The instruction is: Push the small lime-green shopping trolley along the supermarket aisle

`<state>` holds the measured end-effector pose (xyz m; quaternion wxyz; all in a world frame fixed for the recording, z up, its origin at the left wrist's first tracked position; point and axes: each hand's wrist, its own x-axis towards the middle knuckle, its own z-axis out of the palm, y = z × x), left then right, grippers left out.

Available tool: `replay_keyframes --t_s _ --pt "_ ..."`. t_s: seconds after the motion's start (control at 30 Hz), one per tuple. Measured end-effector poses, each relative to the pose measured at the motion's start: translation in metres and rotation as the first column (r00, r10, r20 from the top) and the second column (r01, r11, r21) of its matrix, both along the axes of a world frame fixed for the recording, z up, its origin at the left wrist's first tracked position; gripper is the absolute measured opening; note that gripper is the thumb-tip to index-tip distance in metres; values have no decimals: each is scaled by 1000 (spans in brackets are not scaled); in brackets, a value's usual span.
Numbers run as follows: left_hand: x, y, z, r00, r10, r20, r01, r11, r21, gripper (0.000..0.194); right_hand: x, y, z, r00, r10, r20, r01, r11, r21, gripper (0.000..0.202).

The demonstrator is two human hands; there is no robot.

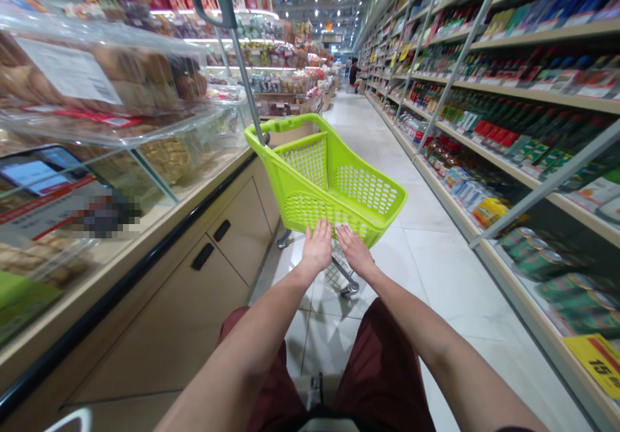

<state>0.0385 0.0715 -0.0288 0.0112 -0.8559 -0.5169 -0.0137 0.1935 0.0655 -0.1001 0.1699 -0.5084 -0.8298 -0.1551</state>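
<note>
A bright green plastic shopping cart with perforated walls stands in the aisle ahead of me, turned sideways. My left hand is held out at its near side, palm down, with the fingers stretched forward. Just to the right, my right hand reaches toward the same wall with its fingers extended. The fingertips overlap the basket's near wall in view; I cannot tell whether they touch it. Neither hand shows anything in its grasp. Below the basket, the metal frame and a front wheel are visible.
On the left runs a counter with cabinet doors and a black edge rail, holding packaged baked goods. Stocked shelves line the right. A person is farther down the tiled aisle.
</note>
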Motion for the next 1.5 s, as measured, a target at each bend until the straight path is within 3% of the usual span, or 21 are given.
replay_keyframes --t_s 0.1,0.27,0.33,0.4,0.53,0.6,0.67,0.87,0.93,1.13,1.2,1.4,1.5 --pt "-8 5 -2 1000 8 3 -8 1000 -6 66 -6 2 3 999 26 -21 -26 999 23 44" --pt "-15 20 2 999 33 37 -33 999 9 66 -24 26 51 996 28 -83 -14 987 160 43" --pt "-17 25 4 998 39 56 -40 999 13 65 -28 35 58 996 15 -89 -1 987 162 43" --pt "-20 27 6 997 42 68 -42 999 6 65 -29 40 51 997 16 -69 -9 994 112 43" --pt "-32 28 6 997 36 71 -35 999 -12 67 -26 35 15 999 26 -27 -27 999 -37 42" --pt "-38 30 4 997 39 66 -38 999 -21 67 -28 32 7 999 39 -29 -41 997 -62 41" --pt "-43 33 4 997 46 68 -44 999 -26 66 -34 33 13 997 66 -42 -68 997 -33 40" --pt "-50 47 16 993 83 88 -81 996 -26 66 -56 65 63 993 72 -97 -58 989 133 42" --pt "-51 50 19 993 81 88 -79 997 -19 66 -57 71 63 996 54 -64 -46 991 122 42" --pt "-61 57 11 994 69 81 -71 997 17 67 -54 60 25 993 65 100 -64 998 -12 42" --pt "-66 61 8 993 80 81 -83 996 27 67 -58 59 22 990 90 112 -90 996 -8 43" --pt "-74 78 14 991 112 69 -115 993 41 68 -83 89 62 993 106 53 -113 980 161 45" --pt "-76 84 15 992 105 69 -109 993 51 67 -87 106 71 992 114 46 -121 975 188 46"
